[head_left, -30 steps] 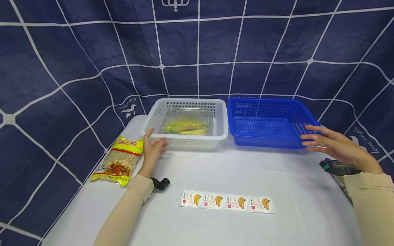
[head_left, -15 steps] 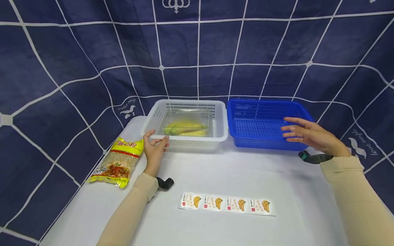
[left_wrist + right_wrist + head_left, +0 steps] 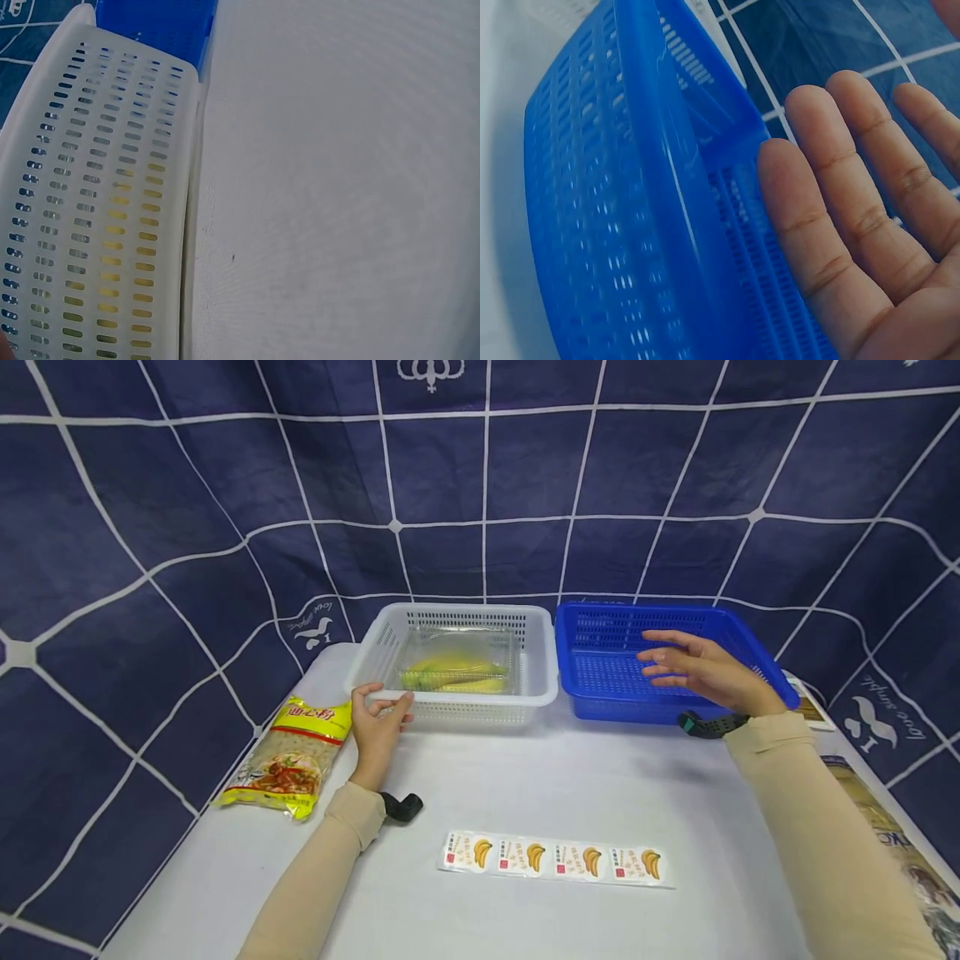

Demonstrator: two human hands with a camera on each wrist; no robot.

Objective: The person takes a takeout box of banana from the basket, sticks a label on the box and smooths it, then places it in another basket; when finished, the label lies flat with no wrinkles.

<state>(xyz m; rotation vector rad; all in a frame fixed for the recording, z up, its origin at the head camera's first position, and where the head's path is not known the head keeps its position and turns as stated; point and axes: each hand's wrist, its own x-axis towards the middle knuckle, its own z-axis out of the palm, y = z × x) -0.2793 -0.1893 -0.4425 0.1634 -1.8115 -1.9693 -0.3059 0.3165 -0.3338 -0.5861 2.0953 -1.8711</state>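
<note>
My left hand (image 3: 377, 731) holds the front left corner of a white plastic basket (image 3: 480, 699), fingertips at the rim. The basket's perforated wall fills the left part of the left wrist view. In it lies a clear lidded box (image 3: 457, 639) with yellow-green bananas (image 3: 450, 668) showing through. My right hand (image 3: 701, 670) hovers over the front right part of a blue plastic basket (image 3: 615, 706), fingers spread and holding nothing. In the right wrist view its fingers (image 3: 870, 202) are straight beside the blue rim.
A yellow noodle packet (image 3: 288, 760) lies left of my left hand. A strip of banana stickers (image 3: 555, 858) lies on the white tabletop (image 3: 525, 785) in front. Another printed packet (image 3: 885, 827) shows at the right edge, partly behind my sleeve. A blue checked cloth (image 3: 480, 477) hangs behind.
My right hand has moved left from the blue basket's right edge to over its inside. My left hand has stayed at the white basket's corner.
</note>
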